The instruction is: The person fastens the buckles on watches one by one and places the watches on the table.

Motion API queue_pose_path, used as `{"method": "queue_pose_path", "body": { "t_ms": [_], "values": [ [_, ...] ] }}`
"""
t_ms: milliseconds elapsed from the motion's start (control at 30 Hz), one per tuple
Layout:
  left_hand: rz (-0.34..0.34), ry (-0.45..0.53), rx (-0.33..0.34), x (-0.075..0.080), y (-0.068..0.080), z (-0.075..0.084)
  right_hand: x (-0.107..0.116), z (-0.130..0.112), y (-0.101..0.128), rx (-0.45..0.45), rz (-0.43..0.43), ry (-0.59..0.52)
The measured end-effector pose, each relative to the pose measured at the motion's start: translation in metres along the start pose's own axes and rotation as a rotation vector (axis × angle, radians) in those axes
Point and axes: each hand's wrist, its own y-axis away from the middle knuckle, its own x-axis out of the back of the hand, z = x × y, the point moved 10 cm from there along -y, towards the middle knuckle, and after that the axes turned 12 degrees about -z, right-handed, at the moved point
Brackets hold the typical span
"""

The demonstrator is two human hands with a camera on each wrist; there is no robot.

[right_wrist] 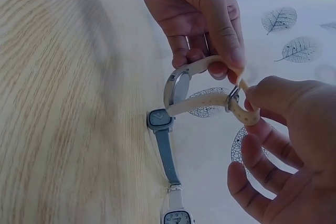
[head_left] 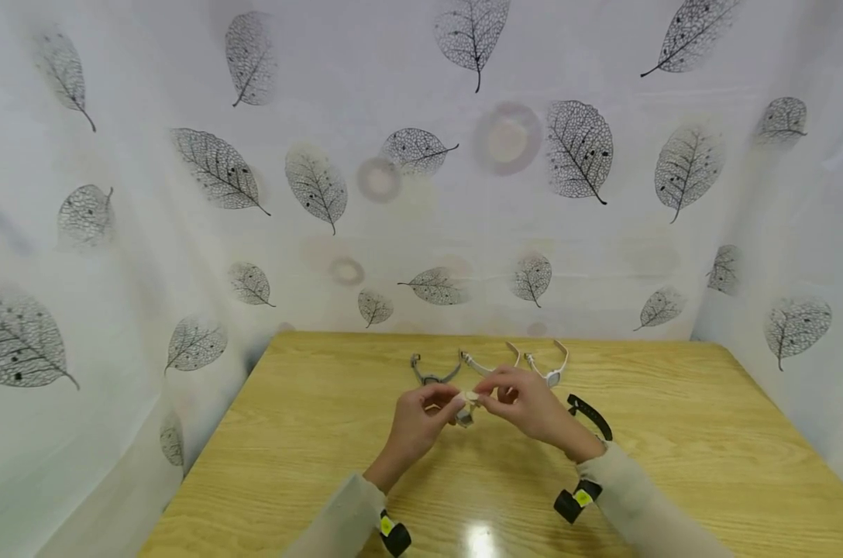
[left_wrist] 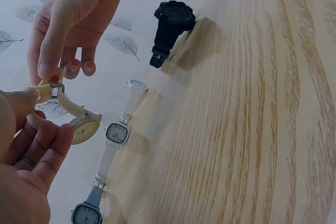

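Above the middle of the wooden table [head_left: 310, 434], both hands hold a cream wristwatch [head_left: 469, 400]. My left hand [head_left: 452, 403] pinches the strap near the watch's case [right_wrist: 178, 85]. My right hand [head_left: 487, 387] pinches the strap end at the metal buckle [right_wrist: 232, 98]. The strap forms a loop between the two hands. In the left wrist view the round face [left_wrist: 85, 129] hangs below the buckle [left_wrist: 55, 88]. Other watches lie on the table behind the hands.
A grey-blue watch [head_left: 431, 377], a white watch [head_left: 487, 363] and a second white watch [head_left: 550, 376] lie in a row near the table's far edge. A black watch [head_left: 590, 415] lies to the right. A leaf-print white curtain [head_left: 421, 194] surrounds the table.
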Motion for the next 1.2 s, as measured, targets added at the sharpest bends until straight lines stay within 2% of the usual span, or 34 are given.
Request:
{"method": "queue_pose_path", "body": {
  "t_ms": [33,267,400,567,667,967,1200],
  "values": [
    [-0.004,-0.006,-0.001,-0.001,0.000,0.000,-0.001,-0.001,-0.001,0.006,-0.009,0.003],
    [-0.013,-0.001,0.010,-0.005,0.006,0.032,-0.004,-0.007,-0.006,0.052,-0.035,0.036],
    [-0.005,0.003,0.015,-0.005,0.006,0.030,-0.004,-0.001,-0.003,0.025,0.005,0.020],
    [0.015,0.002,0.041,-0.002,0.006,0.025,-0.005,0.014,0.005,-0.038,0.054,-0.066],
    [0.019,0.001,0.044,-0.002,0.005,0.024,-0.005,0.015,0.007,-0.030,0.065,-0.089],
    [0.004,-0.012,0.008,-0.004,0.007,0.029,-0.010,0.007,0.002,-0.007,0.047,-0.043],
    [0.007,-0.015,0.033,-0.003,0.008,0.026,-0.012,0.012,0.006,-0.041,0.089,-0.081]
  ]
}}
